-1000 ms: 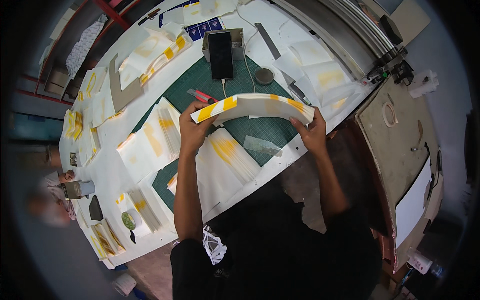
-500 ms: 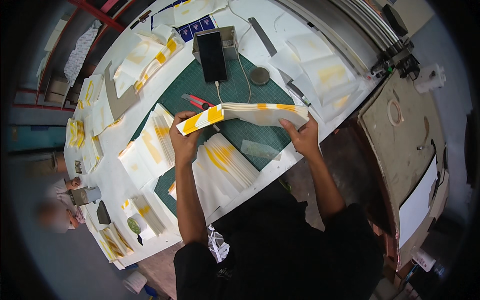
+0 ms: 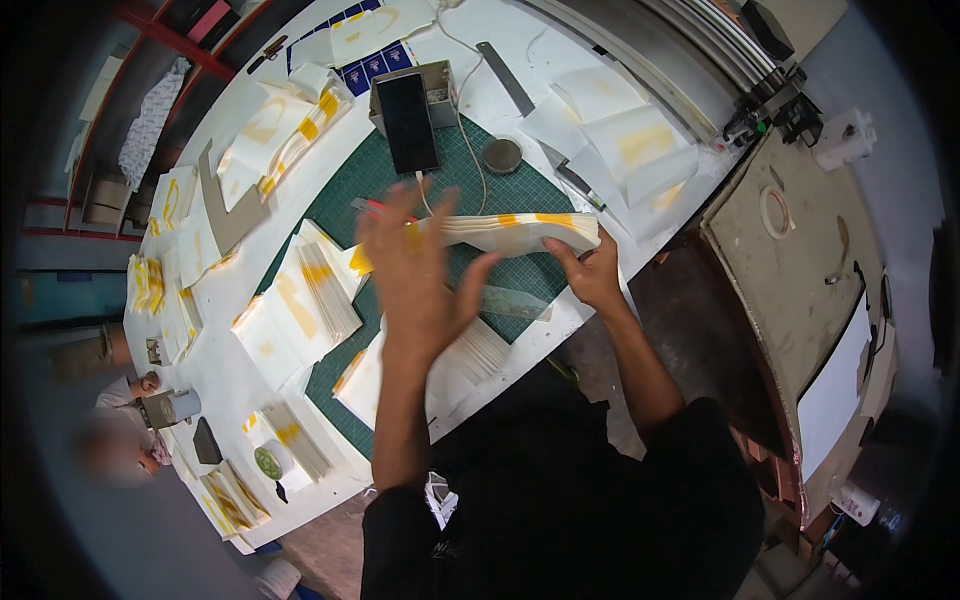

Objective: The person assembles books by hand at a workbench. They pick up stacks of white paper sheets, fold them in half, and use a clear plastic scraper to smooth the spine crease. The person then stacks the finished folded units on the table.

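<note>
My right hand [image 3: 597, 272] grips the right end of a stack of folded white paper sheets [image 3: 515, 232] with yellow patches, its thumb on the near side. In front of the stack's left end is my left hand [image 3: 412, 295], fingers spread and blurred by motion; whether it touches the paper I cannot tell. Beneath lies a green cutting mat [image 3: 345, 200], bearing a second fanned stack of folded sheets [image 3: 470, 362], partly behind my left forearm. A red utility knife [image 3: 370, 206] is partly hidden by my left fingers. A clear plastic piece [image 3: 515, 302] rests near the mat's edge.
A phone [image 3: 408, 125] leans on a grey box [image 3: 438, 82], its cable trailing over the mat. Nearby are a round dark tin [image 3: 502, 155], a steel ruler [image 3: 505, 78] and a cutter [image 3: 580, 186]. More folded sheets [image 3: 295, 300] lie leftward. Another person [image 3: 125, 425] is at far left.
My left hand has let go of the stack's left end and swung right and across it with fingers spread. The right hand keeps its grip. The view has shifted slightly.
</note>
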A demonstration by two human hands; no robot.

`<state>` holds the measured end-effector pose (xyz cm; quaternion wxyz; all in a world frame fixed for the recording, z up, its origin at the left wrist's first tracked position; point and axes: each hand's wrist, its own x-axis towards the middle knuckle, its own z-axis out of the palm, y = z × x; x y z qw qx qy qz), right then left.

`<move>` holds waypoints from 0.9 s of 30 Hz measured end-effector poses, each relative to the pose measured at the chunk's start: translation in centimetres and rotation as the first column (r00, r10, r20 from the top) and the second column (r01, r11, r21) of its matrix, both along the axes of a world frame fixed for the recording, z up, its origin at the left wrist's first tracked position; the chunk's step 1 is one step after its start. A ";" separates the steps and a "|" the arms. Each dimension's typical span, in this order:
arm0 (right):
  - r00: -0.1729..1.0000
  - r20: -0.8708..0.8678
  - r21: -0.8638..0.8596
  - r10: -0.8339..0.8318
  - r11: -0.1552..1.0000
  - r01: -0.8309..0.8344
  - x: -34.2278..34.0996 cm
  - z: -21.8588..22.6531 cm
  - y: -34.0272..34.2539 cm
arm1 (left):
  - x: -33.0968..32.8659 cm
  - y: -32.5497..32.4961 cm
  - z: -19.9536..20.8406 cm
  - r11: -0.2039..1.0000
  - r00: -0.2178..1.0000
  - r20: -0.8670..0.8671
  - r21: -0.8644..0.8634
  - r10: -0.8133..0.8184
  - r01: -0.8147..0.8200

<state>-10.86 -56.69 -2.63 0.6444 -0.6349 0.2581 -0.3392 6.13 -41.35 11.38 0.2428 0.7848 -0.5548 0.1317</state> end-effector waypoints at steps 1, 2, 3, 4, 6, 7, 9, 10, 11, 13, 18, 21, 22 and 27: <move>1.000 0.014 -0.016 0.000 1.000 0.000 0.1 0.2 0.1 | -1.1 -1.5 -0.1 0.998 0.998 0.032 0.045 -0.049 0.048; 1.000 0.026 -0.036 -0.004 0.999 0.005 0.1 0.4 0.2 | -1.8 -2.9 -0.3 0.991 0.993 0.060 0.088 -0.103 0.098; 0.999 0.038 -0.058 -0.010 0.998 0.012 0.1 0.6 0.3 | -1.8 -3.7 -0.7 0.985 0.992 0.050 0.134 -0.112 0.105; 0.997 0.058 -0.126 -0.056 0.990 0.063 0.3 0.9 0.4 | -1.7 -4.4 -1.5 0.977 0.992 0.039 0.180 -0.121 0.112; 0.981 0.108 -0.251 -0.159 0.951 0.182 0.9 0.9 0.8 | -1.8 -5.2 -2.0 0.963 0.988 0.040 0.230 -0.150 0.137; 0.983 0.072 -0.221 -0.170 0.958 0.182 0.8 0.4 1.2 | -1.6 -5.2 -2.0 0.962 0.986 0.052 0.231 -0.161 0.145; 0.956 0.020 -0.368 -0.293 0.887 0.279 0.7 0.5 1.8 | -1.6 -5.2 -2.1 0.961 0.982 0.065 0.226 -0.178 0.159; 0.936 0.001 -0.440 -0.353 0.840 0.318 0.7 0.7 2.0 | -1.6 -5.2 -2.0 0.962 0.980 0.070 0.220 -0.184 0.165; 0.933 0.024 -0.374 -0.358 0.863 0.341 0.7 0.9 2.5 | -1.7 -5.1 -1.9 0.962 0.979 0.075 0.215 -0.189 0.169; 0.966 0.012 -0.254 -0.257 0.934 0.251 0.9 0.5 3.1 | -1.6 -5.2 -1.9 0.957 0.979 0.060 0.230 -0.195 0.176; 0.975 0.080 -0.060 -0.205 0.976 0.210 1.4 0.1 3.0 | -1.6 -5.0 -1.7 0.949 0.974 0.068 0.252 -0.215 0.192; 0.953 0.109 -0.123 -0.282 0.948 0.294 1.7 0.2 2.9 | -1.4 -5.0 -1.3 0.945 0.971 0.082 0.263 -0.224 0.195; 0.938 0.098 -0.148 -0.332 0.927 0.344 1.6 0.2 2.9 | -1.5 -5.1 -1.3 0.943 0.972 0.069 0.265 -0.227 0.201; 0.942 0.065 -0.170 -0.331 0.926 0.337 1.6 0.6 3.1 | -1.3 -5.2 -1.3 0.938 0.969 0.066 0.272 -0.239 0.213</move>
